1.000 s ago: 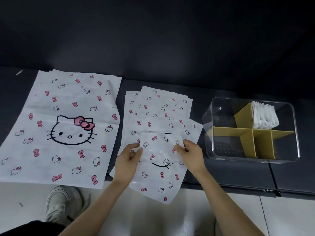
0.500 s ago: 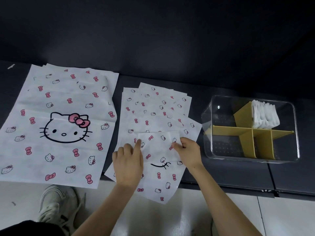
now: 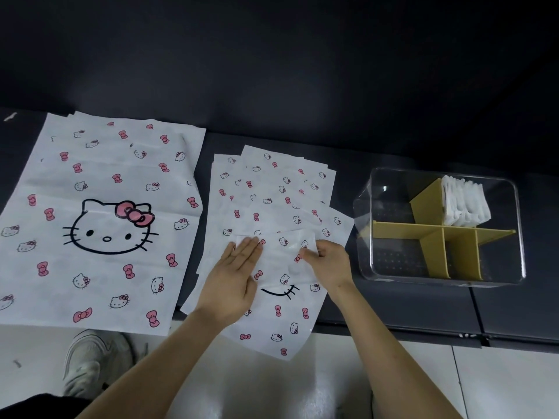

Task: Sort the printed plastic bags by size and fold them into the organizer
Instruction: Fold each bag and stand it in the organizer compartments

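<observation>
A folded small printed bag [image 3: 282,252] lies on top of a spread stack of medium white bags [image 3: 272,195] with pink bows and cat faces. My left hand [image 3: 234,276] presses flat on the folded bag's left part, fingers straight. My right hand [image 3: 328,263] pinches its right edge. A stack of large bags [image 3: 99,219] with a big cat face lies at the left. The clear organizer [image 3: 441,279] with yellow dividers [image 3: 423,231] stands at the right, with folded white bags [image 3: 464,204] upright in its back right compartment.
The dark table's front edge [image 3: 393,331] runs just below the bags, and the medium stack hangs over it. A pale floor and a white shoe [image 3: 90,361] show below. A dark wall stands behind the table.
My left hand has gone from pinching the folded bag's left edge to lying flat on it, sliding toward the left. My right hand kept its pinch on the right edge.
</observation>
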Tool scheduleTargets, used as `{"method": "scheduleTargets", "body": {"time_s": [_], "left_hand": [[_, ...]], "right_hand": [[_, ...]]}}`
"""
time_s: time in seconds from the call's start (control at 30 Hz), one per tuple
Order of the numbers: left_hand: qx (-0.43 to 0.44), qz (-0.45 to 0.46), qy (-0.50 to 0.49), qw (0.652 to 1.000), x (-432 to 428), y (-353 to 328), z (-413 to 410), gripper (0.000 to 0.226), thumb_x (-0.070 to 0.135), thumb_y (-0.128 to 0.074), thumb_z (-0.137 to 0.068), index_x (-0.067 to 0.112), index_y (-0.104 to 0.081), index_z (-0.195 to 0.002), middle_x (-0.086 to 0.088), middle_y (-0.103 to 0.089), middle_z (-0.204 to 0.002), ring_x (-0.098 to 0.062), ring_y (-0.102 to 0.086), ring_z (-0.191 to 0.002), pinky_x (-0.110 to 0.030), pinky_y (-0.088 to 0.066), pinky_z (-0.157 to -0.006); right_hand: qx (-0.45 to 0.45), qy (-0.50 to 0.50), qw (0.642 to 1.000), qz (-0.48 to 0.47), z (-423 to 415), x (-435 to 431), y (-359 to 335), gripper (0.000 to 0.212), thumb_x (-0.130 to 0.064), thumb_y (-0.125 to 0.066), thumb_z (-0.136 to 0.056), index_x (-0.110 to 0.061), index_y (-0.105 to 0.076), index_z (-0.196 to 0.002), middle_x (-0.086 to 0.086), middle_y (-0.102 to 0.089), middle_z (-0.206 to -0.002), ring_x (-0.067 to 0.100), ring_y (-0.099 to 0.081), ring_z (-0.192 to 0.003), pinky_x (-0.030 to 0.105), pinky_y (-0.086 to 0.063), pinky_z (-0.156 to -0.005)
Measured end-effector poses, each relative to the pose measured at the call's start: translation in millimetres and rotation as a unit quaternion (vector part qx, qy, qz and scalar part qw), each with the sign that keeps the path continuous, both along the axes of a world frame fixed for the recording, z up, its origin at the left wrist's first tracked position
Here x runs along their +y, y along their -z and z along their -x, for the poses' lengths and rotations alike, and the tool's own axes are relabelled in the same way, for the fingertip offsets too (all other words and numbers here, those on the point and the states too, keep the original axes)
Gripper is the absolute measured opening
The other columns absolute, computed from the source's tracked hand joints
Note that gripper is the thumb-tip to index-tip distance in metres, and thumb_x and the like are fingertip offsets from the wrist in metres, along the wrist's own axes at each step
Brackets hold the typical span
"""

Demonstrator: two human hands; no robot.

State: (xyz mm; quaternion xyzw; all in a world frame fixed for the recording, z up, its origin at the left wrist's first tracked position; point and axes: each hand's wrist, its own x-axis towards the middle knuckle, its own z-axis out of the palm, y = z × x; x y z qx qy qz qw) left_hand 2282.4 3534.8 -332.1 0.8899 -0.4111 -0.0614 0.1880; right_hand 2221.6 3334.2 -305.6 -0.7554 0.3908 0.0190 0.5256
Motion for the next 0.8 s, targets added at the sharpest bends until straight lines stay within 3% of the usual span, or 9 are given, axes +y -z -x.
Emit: {"method": "scheduleTargets", "body": {"time_s": [0.1, 0.2, 0.27, 0.33, 0.4, 0.47, 0.53, 0.6, 0.8], "left_hand": [[-0.032, -0.007, -0.001, 0.999, 2.8, -0.1, 2.8, 0.058, 0.021, -0.031, -0.087, 0.008, -0.04, -0.143, -0.007, -0.032, -0.151, -0.02, -0.026, -0.141, -0.044, -0.011, -0.116], [-0.064, -0.036, 0.008, 0.997, 6.5, 1.6, 3.3, 0.058, 0.025, -0.03, -0.09, 0.01, -0.034, -0.146, -0.01, -0.028, -0.153, -0.021, -0.021, -0.144, -0.05, -0.014, -0.114], [-0.072, -0.055, 0.007, 0.996, 6.6, 2.2, 4.3, 0.057, 0.029, -0.029, -0.093, 0.011, -0.032, -0.147, -0.011, -0.027, -0.154, -0.022, -0.02, -0.144, -0.053, -0.014, -0.114], [-0.074, -0.069, 0.002, 0.995, 5.6, 2.0, 6.0, 0.056, 0.033, -0.027, -0.095, 0.013, -0.032, -0.147, -0.011, -0.027, -0.154, -0.022, -0.02, -0.144, -0.055, -0.014, -0.112], [-0.076, -0.074, -0.001, 0.994, 5.4, 2.1, 6.3, 0.056, 0.035, -0.026, -0.096, 0.014, -0.033, -0.147, -0.012, -0.028, -0.153, -0.022, -0.021, -0.143, -0.056, -0.014, -0.112], [-0.074, -0.074, -0.001, 0.994, 5.7, 2.9, 6.1, 0.055, 0.036, -0.025, -0.097, 0.015, -0.033, -0.147, -0.012, -0.027, -0.154, -0.022, -0.02, -0.144, -0.057, -0.015, -0.112], [-0.071, -0.077, 0.004, 0.994, 6.5, 4.0, 5.5, 0.056, 0.038, -0.023, -0.098, 0.015, -0.031, -0.148, -0.011, -0.024, -0.155, -0.022, -0.018, -0.145, -0.059, -0.015, -0.112], [-0.07, -0.083, 0.01, 0.994, 8.0, 4.7, 5.0, 0.057, 0.04, -0.022, -0.098, 0.015, -0.028, -0.149, -0.011, -0.022, -0.156, -0.022, -0.017, -0.145, -0.059, -0.015, -0.112], [-0.074, -0.089, 0.022, 0.993, 9.6, 3.9, 3.3, 0.056, 0.043, -0.011, -0.101, 0.02, -0.027, -0.149, -0.013, -0.022, -0.156, -0.024, -0.015, -0.145, -0.06, -0.014, -0.111]], "right_hand": [[0.004, 0.002, 1.0, -0.003, -1.2, -0.2, 1.4, 0.02, -0.018, -0.065, -0.083, -0.011, -0.064, -0.064, 0.021, -0.054, -0.068, 0.018, -0.042, -0.062, 0.027, -0.033, -0.059], [0.015, 0.002, 1.0, -0.003, -1.3, -0.1, -2.7, 0.024, -0.017, -0.065, -0.084, -0.005, -0.059, -0.064, 0.01, -0.046, -0.063, 0.02, -0.037, -0.061, 0.028, -0.03, -0.057], [0.015, -0.006, 1.0, 0.018, -0.9, 3.0, -8.2, 0.02, -0.02, -0.063, -0.085, -0.004, -0.059, -0.073, 0.007, -0.054, -0.064, 0.026, -0.045, -0.061, 0.029, -0.035, -0.056], [0.027, -0.003, 0.988, 0.153, 2.1, 12.6, -18.4, 0.018, -0.027, -0.061, -0.089, -0.011, -0.062, -0.097, 0.006, -0.066, -0.084, 0.027, -0.06, -0.076, 0.03, -0.044, -0.063], [-0.015, -0.017, 0.907, 0.42, 7.9, 24.5, -20.3, 0.036, -0.036, -0.054, -0.089, -0.012, -0.061, -0.116, 0.009, -0.066, -0.1, 0.029, -0.063, -0.086, 0.033, -0.05, -0.068], [-0.065, -0.136, 0.847, 0.509, 12.6, 41.6, -12.4, 0.048, -0.042, -0.039, -0.094, -0.013, -0.057, -0.128, 0.015, -0.061, -0.121, 0.033, -0.057, -0.108, 0.044, -0.048, -0.09], [-0.06, -0.265, 0.827, 0.491, 18.9, 55.9, 6.7, 0.052, -0.043, -0.02, -0.101, -0.017, -0.046, -0.138, 0.017, -0.047, -0.141, 0.033, -0.037, -0.132, 0.052, -0.026, -0.108], [-0.025, -0.322, 0.827, 0.46, 26.1, 58.8, 21.1, 0.054, -0.045, -0.01, -0.102, -0.02, -0.034, -0.143, 0.013, -0.036, -0.15, 0.029, -0.023, -0.14, 0.054, -0.016, -0.109], [0.021, -0.301, 0.846, 0.439, 44.9, 32.1, 22.4, 0.057, -0.046, -0.008, -0.103, -0.017, -0.03, -0.147, 0.008, -0.029, -0.154, 0.025, -0.023, -0.143, 0.048, -0.012, -0.112]]}}
